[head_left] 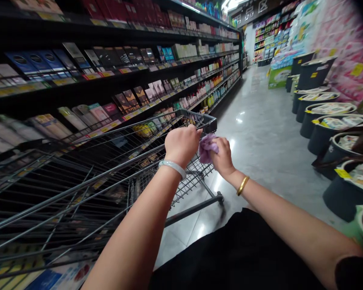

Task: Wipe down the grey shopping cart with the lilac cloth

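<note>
My left hand [182, 146], with a pale bangle at the wrist, is closed in a fist over the side rail of a grey wire shopping cart [117, 159]. Its fingers curl down out of sight around the rail. Just to its right, my right hand [223, 158] bunches up a purple cloth [206, 149] beside the cart's black plastic corner [210, 122]. A gold bracelet circles that wrist. The cloth is crumpled, and whether it touches the cart is unclear. Through the wires, the cart's inside and the floor below show.
Long shelves [115, 72] of boxed goods and bottles run along the left. Black buckets [320, 131] of packaged goods line the right side, with pink packs [347, 52] behind them. Between them, the shiny grey floor [254, 133] leads to more shelves at the far end.
</note>
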Demonstrator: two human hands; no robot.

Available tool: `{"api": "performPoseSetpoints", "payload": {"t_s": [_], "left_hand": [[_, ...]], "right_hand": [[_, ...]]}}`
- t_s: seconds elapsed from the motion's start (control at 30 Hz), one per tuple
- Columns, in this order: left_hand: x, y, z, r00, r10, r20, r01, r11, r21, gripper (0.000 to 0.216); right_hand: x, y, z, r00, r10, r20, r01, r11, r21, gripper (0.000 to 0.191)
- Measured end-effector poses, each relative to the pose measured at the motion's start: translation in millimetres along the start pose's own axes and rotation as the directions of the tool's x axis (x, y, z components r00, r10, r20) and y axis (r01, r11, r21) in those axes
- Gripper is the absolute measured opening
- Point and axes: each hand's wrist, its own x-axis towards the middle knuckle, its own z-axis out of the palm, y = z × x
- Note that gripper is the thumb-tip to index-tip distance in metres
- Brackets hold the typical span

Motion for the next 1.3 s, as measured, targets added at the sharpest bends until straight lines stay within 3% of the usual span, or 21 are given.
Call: {"api": "performPoseSetpoints", "payload": {"t_s": [0.1, 0.17, 0.23, 0.33, 0.4, 0.53, 0.7, 0.77, 0.83, 0.97, 1.0, 1.03, 1.13, 1.17, 1.2, 1.23, 1.3], "left_hand": [[-2.0, -0.5, -1.0, 1.000, 0.012, -0.016, -0.012, 1.000, -0.001, 0.046], [-3.5, -1.3, -1.4, 0.999, 0.018, -0.032, -0.018, 1.000, -0.005, 0.044], [-5.2, -2.0, -2.1, 0.999, 0.015, -0.037, -0.015, 1.000, -0.016, 0.044], [-7.2, -1.9, -4.0, 1.000, 0.020, -0.022, -0.021, 0.999, -0.035, 0.045], [-8.6, -0.6, -6.4, 0.999, 0.033, -0.012, -0.034, 0.998, -0.044, 0.046], [-15.7, 5.6, -15.7, 0.999, 0.037, -0.012, -0.038, 0.998, -0.057, 0.047], [-30.8, 17.8, -32.3, 0.999, 0.029, -0.014, -0.030, 0.998, -0.060, 0.051], [-34.9, 23.4, -37.3, 0.999, 0.029, -0.014, -0.030, 0.997, -0.069, 0.051], [-36.8, 29.2, -40.5, 0.999, 0.033, -0.019, -0.035, 0.996, -0.080, 0.052], [-37.9, 40.3, -43.4, 0.996, 0.066, -0.052, -0.071, 0.992, -0.105, 0.052], [-38.3, 42.5, -43.8, 0.995, 0.077, -0.065, -0.083, 0.990, -0.111, 0.052], [-38.7, 44.2, -44.1, 0.993, 0.084, -0.077, -0.093, 0.989, -0.116, 0.052], [-40.4, 47.0, -44.7, 0.992, 0.089, -0.090, -0.101, 0.986, -0.132, 0.053], [-40.8, 47.2, -44.8, 0.992, 0.088, -0.090, -0.100, 0.986, -0.136, 0.053], [-41.1, 47.1, -44.9, 0.992, 0.087, -0.092, -0.100, 0.986, -0.137, 0.053], [-41.2, 46.9, -45.0, 0.991, 0.089, -0.097, -0.102, 0.985, -0.136, 0.053], [-41.0, 45.8, -45.0, 0.990, 0.091, -0.110, -0.106, 0.985, -0.137, 0.056]], "right_hand": [[19.5, -9.4, -4.8, 0.999, -0.032, -0.005, 0.032, 0.999, -0.008, 0.025], [23.8, -10.0, -11.8, 0.987, -0.135, 0.089, 0.142, 0.987, -0.077, 0.028], [14.2, -3.9, -21.5, 0.939, -0.246, 0.241, 0.283, 0.950, -0.130, 0.026], [-9.0, 11.2, -37.6, 0.865, -0.332, 0.375, 0.389, 0.917, -0.084, 0.024], [-16.0, 17.0, -46.0, 0.852, -0.343, 0.396, 0.403, 0.912, -0.078, 0.024], [-10.7, 10.4, -52.9, 0.864, -0.395, 0.312, 0.448, 0.886, -0.118, 0.020], [-19.7, 7.6, -65.1, 0.689, -0.640, 0.340, 0.699, 0.710, -0.081, 0.020], [-25.1, 9.9, -75.2, 0.656, -0.663, 0.360, 0.727, 0.683, -0.068, 0.019], [-28.4, 8.5, -85.1, 0.663, -0.646, 0.378, 0.715, 0.696, -0.065, 0.017], [-35.1, -5.6, -97.0, 0.764, -0.547, 0.342, 0.608, 0.787, -0.099, 0.013], [-37.3, -9.0, -98.8, 0.764, -0.547, 0.342, 0.605, 0.792, -0.085, 0.014], [-39.3, -11.4, -100.7, 0.733, -0.577, 0.360, 0.634, 0.771, -0.054, 0.016], [-41.1, -11.4, -108.0, 0.508, -0.742, 0.436, 0.795, 0.600, 0.094, 0.020], [-40.3, -9.9, -110.9, 0.456, -0.768, 0.450, 0.822, 0.557, 0.119, 0.021], [-39.5, -8.4, -113.4, 0.446, -0.769, 0.458, 0.827, 0.550, 0.118, 0.021], [-38.9, -7.2, -115.4, 0.479, -0.748, 0.459, 0.812, 0.577, 0.093, 0.021], [-40.1, -7.3, -116.5, 0.589, -0.673, 0.448, 0.746, 0.666, 0.019, 0.023]]}}
